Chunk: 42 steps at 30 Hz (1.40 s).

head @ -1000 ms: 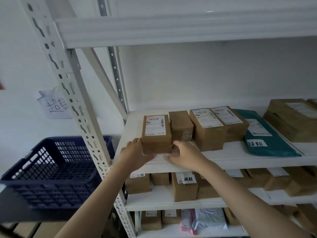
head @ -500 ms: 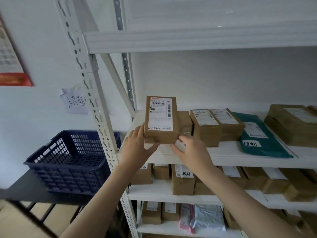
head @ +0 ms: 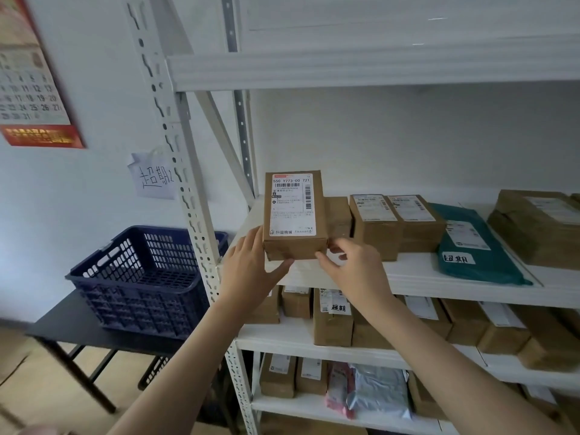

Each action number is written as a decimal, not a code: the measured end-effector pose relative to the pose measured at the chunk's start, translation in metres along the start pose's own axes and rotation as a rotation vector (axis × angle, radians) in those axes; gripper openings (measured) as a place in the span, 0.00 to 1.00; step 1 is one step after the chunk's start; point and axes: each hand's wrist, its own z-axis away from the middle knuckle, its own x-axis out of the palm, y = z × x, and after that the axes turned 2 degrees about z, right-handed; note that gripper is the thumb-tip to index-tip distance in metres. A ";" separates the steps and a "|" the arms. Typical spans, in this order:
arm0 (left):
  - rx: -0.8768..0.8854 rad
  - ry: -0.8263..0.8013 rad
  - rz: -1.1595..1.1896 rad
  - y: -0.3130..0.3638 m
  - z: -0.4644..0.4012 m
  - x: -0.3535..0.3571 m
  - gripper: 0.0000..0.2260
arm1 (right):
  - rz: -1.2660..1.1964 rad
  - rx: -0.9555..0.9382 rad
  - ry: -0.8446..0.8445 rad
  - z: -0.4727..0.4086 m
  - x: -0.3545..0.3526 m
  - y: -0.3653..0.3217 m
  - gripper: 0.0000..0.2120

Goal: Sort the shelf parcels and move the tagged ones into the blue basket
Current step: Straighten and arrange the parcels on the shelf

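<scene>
While both hands (head: 251,271) (head: 354,268) are pinching only the tilted box's (head: 295,215) bottom corners, it is risking toppling backward.

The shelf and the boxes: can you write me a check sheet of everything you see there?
Surface: white shelf, three tiers of parcels in view.
Job's things: brown box tipped up, printed label facing the camera; teal bag with a handwritten tag lies flat on the same tier; a tagged box one tier down; blue basket on a black table, no parcels seen inside.
Clutter: pink and grey bags on the lowest tier.
Hands: left hand and right hand hold the brown box's lower corners with thumb and fingers.
Cables: nothing seen.
Surroundings: wall calendar, handwritten paper note.
</scene>
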 end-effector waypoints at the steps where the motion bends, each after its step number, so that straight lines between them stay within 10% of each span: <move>1: -0.002 -0.003 -0.008 0.000 0.001 0.001 0.35 | -0.001 0.014 -0.015 0.000 0.002 0.001 0.12; 32: -0.218 -0.505 -0.040 -0.109 -0.072 0.073 0.33 | 0.093 0.209 -0.340 -0.076 0.120 0.031 0.17; 42: -0.148 -0.328 -0.156 -0.096 -0.024 0.064 0.19 | 0.252 0.171 -0.365 -0.048 0.071 0.052 0.18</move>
